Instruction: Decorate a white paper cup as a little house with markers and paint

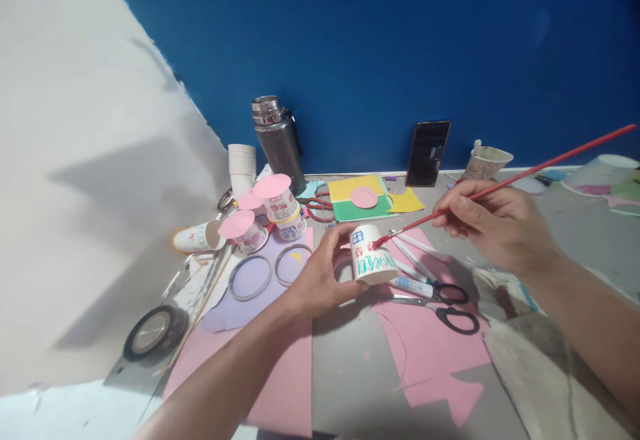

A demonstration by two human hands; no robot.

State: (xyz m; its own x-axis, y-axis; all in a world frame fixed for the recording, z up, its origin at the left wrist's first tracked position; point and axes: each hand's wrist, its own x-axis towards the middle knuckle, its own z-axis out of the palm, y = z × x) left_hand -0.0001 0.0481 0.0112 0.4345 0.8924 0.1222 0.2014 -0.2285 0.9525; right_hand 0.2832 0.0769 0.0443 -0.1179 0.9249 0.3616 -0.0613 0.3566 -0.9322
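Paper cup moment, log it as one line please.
left hand: holds paper cup upside down | right hand: holds red brush, tip on cup | black scissors beside

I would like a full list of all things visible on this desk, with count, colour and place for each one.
paper cup: 1, white with green and blue drawings, upside down in the left hand
paintbrush: 1, red, in the right hand, tip on the cup
decorated cups: several, white with pink round tops, behind the left hand
cup stack: 1, white, at the wall
flask: 1, metal, at the blue wall
phone: 1, black, leaning on the wall
scissors: 1, black handles, on the pink paper
markers: a few, white, beside the scissors
rings: 2, grey, on lilac paper
tape roll: 1, black, far left
left hand: holds the cup
right hand: fingers grip the brush
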